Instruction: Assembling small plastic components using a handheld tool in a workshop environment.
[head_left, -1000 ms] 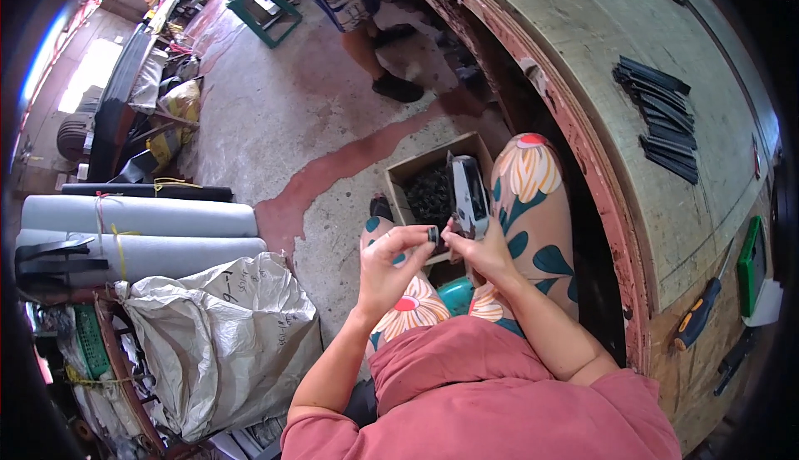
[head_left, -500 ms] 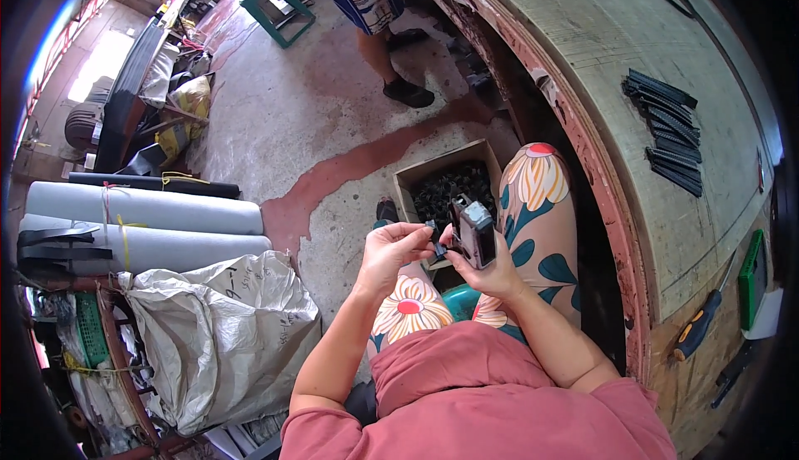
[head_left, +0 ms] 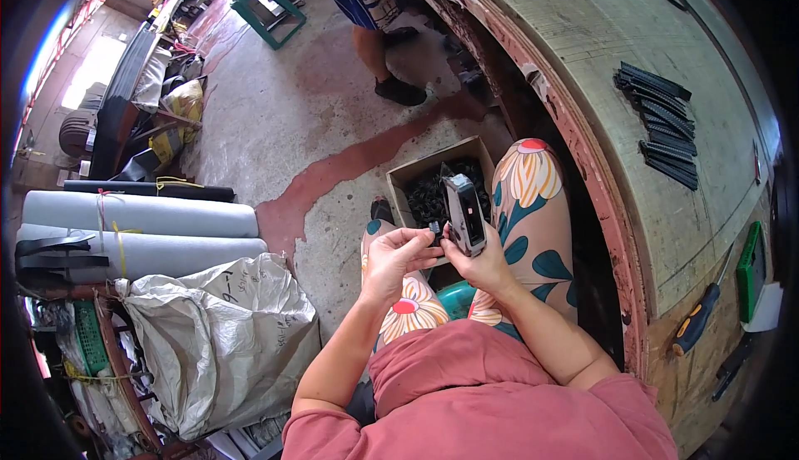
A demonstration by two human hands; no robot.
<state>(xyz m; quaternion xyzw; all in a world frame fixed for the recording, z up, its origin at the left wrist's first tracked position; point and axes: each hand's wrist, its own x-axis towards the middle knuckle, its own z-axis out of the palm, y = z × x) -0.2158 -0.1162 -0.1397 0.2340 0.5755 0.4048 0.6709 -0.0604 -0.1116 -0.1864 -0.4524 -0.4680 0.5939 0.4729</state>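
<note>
Between the thumb and fingers of my left hand (head_left: 389, 264) is a small black piece (head_left: 435, 228), too small to name. Closed round a black and grey stapler-like hand tool (head_left: 467, 210), my right hand (head_left: 484, 270) holds it upright just to the right of that piece. The two hands nearly meet above my lap. Beyond them on the floor stands an open cardboard box (head_left: 406, 170), filled with many small black parts; the tool and my fingers hide some of it.
To the right, a wooden workbench (head_left: 599, 69) carries black ribbed strips (head_left: 662, 127), a screwdriver (head_left: 697, 320) and a green case (head_left: 751, 269). Grey rolls (head_left: 141, 215) and a white sack (head_left: 220, 335) lie left. Ahead, a person (head_left: 366, 36) stands near a green stool (head_left: 268, 12).
The hand tool has turned in my right hand and now stands more upright, showing its narrow edge. My left hand still pinches the small black piece, a little lower.
</note>
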